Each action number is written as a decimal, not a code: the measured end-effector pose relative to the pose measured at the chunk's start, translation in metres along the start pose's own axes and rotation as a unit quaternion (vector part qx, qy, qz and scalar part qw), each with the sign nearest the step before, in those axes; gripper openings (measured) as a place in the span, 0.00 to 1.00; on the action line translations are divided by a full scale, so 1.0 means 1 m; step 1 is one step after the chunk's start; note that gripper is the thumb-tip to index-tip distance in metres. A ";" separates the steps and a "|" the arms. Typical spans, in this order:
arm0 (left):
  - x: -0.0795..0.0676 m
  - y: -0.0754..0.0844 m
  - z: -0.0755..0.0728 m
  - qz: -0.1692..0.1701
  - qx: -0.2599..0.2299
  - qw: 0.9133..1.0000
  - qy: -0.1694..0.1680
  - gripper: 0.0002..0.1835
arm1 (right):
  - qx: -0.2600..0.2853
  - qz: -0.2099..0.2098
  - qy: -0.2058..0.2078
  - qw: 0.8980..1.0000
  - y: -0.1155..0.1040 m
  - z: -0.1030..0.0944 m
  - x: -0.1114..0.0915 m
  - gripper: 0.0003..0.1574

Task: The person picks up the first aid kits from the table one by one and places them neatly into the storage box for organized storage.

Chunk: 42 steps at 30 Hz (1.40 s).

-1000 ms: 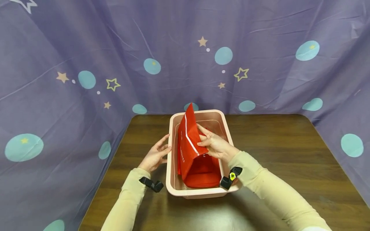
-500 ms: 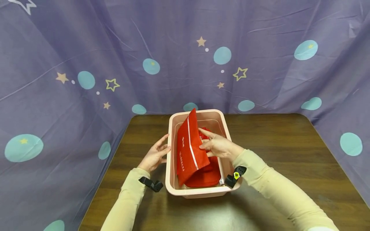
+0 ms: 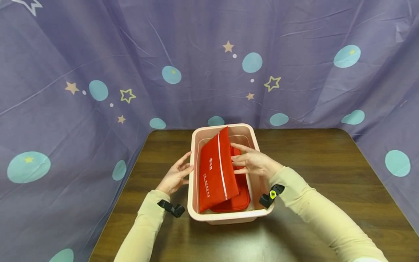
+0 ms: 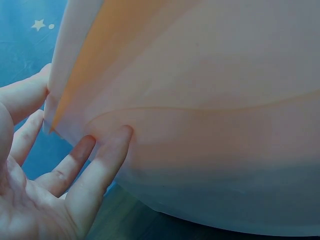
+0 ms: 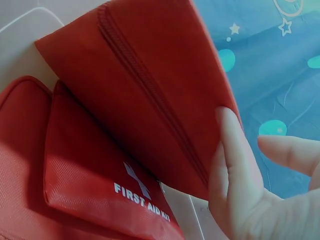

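Note:
In the head view, a pink plastic bin (image 3: 229, 217) stands on the table. A flat red pouch (image 3: 214, 174) with a white stripe and white lettering leans inside it, right side raised. My right hand (image 3: 256, 163) is at the pouch's right edge, fingers extended and touching it. The right wrist view shows its dark zipper (image 5: 150, 95) side. Under it lie a red first aid kit pouch (image 5: 90, 175) and a rounded red case (image 5: 20, 140). My left hand (image 4: 55, 195) rests spread fingertips against the bin's left outer wall.
The brown wooden table (image 3: 314, 174) extends on both sides of the bin. A purple curtain (image 3: 209, 54) with stars and blue ovals hangs behind and at the sides. Black cameras are strapped to both wrists.
The red pouch has tipped lower and flatter in the bin, turning its lettered face upward. My right hand has shifted right with its upper edge. The left hand stays still.

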<state>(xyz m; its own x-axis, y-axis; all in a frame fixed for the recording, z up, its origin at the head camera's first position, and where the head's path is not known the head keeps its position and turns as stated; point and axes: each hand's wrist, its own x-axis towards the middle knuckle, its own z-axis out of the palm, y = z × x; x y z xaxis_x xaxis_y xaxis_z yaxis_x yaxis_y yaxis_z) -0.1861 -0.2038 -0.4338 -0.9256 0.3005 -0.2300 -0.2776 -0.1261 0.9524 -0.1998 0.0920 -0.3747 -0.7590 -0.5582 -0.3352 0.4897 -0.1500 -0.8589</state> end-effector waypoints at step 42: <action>0.000 -0.003 -0.002 0.011 -0.003 1.000 -0.004 0.36 | 0.277 -0.036 -0.161 0.947 0.023 -0.118 -0.045 0.31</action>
<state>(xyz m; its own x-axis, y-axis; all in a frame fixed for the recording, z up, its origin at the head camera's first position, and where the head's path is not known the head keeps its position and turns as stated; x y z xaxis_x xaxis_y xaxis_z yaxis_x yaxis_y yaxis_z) -0.1862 -0.2051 -0.4371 -0.9296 0.3044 -0.2078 -0.2590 -0.1386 0.9559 -0.2053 0.2102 -0.4249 -0.6724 -0.7369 -0.0705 0.6589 -0.5524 -0.5105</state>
